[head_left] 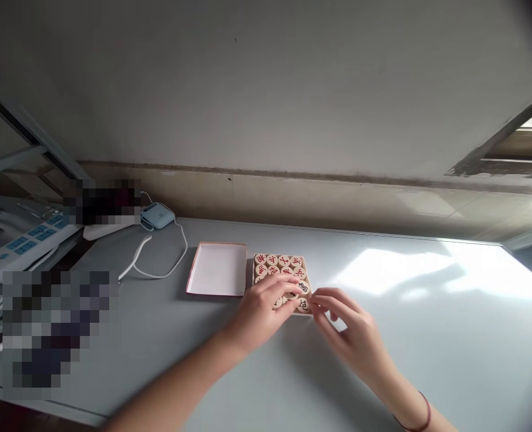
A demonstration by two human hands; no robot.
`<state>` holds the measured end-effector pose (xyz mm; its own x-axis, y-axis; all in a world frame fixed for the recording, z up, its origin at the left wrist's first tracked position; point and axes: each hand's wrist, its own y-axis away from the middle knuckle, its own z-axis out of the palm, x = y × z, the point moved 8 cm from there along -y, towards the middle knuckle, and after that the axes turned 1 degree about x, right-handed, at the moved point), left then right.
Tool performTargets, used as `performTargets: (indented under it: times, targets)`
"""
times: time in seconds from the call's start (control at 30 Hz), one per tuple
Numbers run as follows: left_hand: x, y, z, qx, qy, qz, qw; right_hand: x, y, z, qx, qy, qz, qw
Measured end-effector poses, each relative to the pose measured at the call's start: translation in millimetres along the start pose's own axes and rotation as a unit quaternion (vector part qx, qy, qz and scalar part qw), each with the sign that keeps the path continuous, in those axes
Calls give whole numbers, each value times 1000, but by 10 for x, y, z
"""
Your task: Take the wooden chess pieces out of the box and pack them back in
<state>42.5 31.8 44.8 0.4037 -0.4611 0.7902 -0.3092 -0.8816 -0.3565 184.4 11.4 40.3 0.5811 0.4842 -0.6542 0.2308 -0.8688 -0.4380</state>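
A small box (309, 277) of round wooden chess pieces (278, 261) with red and black characters lies on the grey table (427, 360). My left hand (266, 309) rests over the box's near left part, its fingers curled on the pieces. At the box's near right corner my right hand (344, 327) pinches its fingertips together, touching a piece there; what they hold is too small to name. The box's empty lid (218, 269) lies open-side up just left of the box.
A small blue device (158, 215) with a white cable (158, 264) sits at the table's back left. Left of the table stands a grey machine with blue sockets (27, 237). Sunlight falls on the table's right part (450, 270). A wall runs behind.
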Motion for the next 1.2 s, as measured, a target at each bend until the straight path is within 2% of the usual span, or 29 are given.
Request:
performTargets:
  times: [0.13,0.27,0.43,0.57,0.67,0.77,0.83,0.87,0.93,1.03,1.1,1.2]
  targets:
    - [11,16,26,16,-46,10,999,12,-25,-69,24,-35,28,999]
    - [78,-13,105,-5,-86,37,996,70,-33,-88,29,-60,50,997]
    - [214,-10,288,-36,-232,111,966,107,-29,-94,26,-67,66,995]
    - [222,8,382,-56,-293,118,947,132,-27,-90,12,-65,77,995]
    - [228,18,379,-61,-300,120,944,127,-22,-58,-18,-67,71,995]
    - [197,11,262,-57,-311,115,942,75,-2,-3,-54,-49,35,997]
    - [115,-13,86,-46,-338,85,936,47,25,65,-87,-11,11,996]
    - [41,-29,-38,-36,-359,50,931,40,41,106,-105,10,1,994]
    - [-139,-44,-280,-41,-388,-38,920,37,65,173,-129,49,-12,990]
    - [-402,6,-556,-75,-380,-182,904,33,69,209,-123,78,-21,989]
    - [-527,75,-615,-117,-355,-254,892,27,63,221,-111,83,-23,990]
    - [-612,145,-595,-157,-328,-297,883,30,51,248,-99,84,-21,991]
